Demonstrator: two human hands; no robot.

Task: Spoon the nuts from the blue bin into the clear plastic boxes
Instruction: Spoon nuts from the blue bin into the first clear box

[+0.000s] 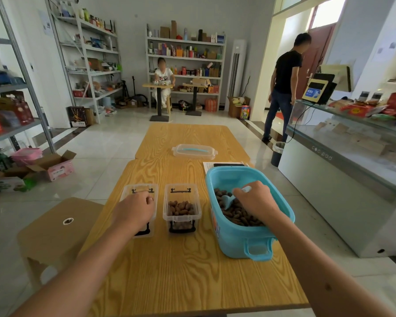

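— Where do your hands sit right now?
— Your right hand point(253, 200) is down inside the blue bin point(247, 216), fingers curled round the pale blue scoop point(230, 200), whose bowl lies among the nuts point(238, 216). Your left hand point(135, 208) grips the near rim of the left clear box point(140, 197).
— And the boxes?
— Both stand on the wooden worktop point(181, 271), side by side, left of the bin. The middle box point(181, 208) holds nuts. A clear lid point(194, 151) lies farther back.

Bright daylight from the right doorway; soft shadows; wide-angle bending at edges.
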